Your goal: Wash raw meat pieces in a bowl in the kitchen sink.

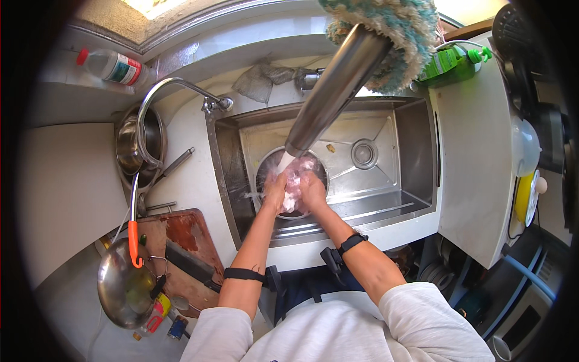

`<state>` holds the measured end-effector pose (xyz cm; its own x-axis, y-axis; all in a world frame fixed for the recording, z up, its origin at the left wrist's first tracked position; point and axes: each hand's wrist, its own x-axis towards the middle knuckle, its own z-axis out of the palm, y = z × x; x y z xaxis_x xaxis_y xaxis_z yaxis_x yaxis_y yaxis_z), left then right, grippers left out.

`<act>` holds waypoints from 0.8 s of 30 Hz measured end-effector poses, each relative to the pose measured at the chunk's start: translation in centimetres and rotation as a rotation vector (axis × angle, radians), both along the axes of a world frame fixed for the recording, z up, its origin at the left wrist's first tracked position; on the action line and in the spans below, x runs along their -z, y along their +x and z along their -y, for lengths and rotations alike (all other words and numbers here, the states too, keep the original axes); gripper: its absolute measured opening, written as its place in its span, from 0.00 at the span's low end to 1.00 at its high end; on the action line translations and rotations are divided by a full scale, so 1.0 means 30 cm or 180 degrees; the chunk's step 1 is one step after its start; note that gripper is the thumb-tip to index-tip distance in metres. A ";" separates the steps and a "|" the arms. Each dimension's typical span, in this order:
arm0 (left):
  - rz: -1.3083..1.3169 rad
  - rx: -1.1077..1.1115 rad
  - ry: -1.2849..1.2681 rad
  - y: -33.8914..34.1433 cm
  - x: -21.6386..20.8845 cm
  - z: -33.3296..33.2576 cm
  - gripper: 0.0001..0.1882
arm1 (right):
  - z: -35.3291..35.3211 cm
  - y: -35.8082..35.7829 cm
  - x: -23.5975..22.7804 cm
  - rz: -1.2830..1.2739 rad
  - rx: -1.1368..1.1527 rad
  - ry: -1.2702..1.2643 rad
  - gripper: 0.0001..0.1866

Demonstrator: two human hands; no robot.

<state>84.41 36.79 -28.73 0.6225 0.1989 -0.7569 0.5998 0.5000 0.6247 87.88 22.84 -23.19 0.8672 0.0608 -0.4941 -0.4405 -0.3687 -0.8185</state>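
Both my hands work in a round metal bowl [262, 172] standing at the left side of the steel sink [386, 127]. My left hand [275, 192] and my right hand [312, 190] are closed from two sides around wet, pale pink raw meat [293, 181]. Water streams from the steel faucet [335, 93] straight onto the meat and splashes over the bowl's left side. Spray and the meat itself hide most of my fingertips.
Left of the sink are a curved chrome tap [175, 81], metal pots [128, 145], a reddish cutting board [196, 232] with a cleaver [187, 262], and a wok [114, 283]. A fluffy cloth [392, 36] drapes the faucet; a green soap bottle [449, 66] stands back right.
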 end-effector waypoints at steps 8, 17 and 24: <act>-0.0819 0.1352 0.1740 0.110 -0.370 0.025 0.18 | 0.058 0.044 -0.121 0.0517 -0.1055 -0.0299 0.20; 0.0434 0.2532 0.2576 0.126 -0.073 -0.026 0.38 | 0.054 0.221 -0.031 0.1534 -0.2350 -0.0996 0.31; 0.0495 0.2532 0.1452 0.148 -0.112 -0.016 0.38 | 0.171 0.114 0.085 0.0824 -0.2874 -0.1067 0.32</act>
